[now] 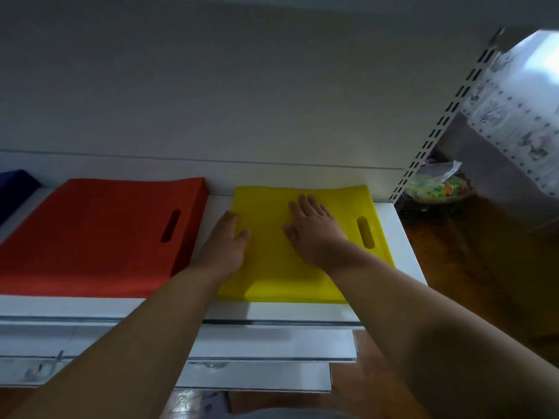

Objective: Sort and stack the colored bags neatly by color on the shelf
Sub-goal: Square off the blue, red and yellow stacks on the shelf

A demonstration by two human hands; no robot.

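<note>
Lying flat, yellow bags, smooth, slot handle at right

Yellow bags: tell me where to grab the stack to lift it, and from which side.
Probably by the handle end of the yellow bags, coming from the right: the cut-out slot sits near that edge, which faces bare shelf. The right hand lies flat beside the slot; the left hand is at the far edge to steady it.
</note>
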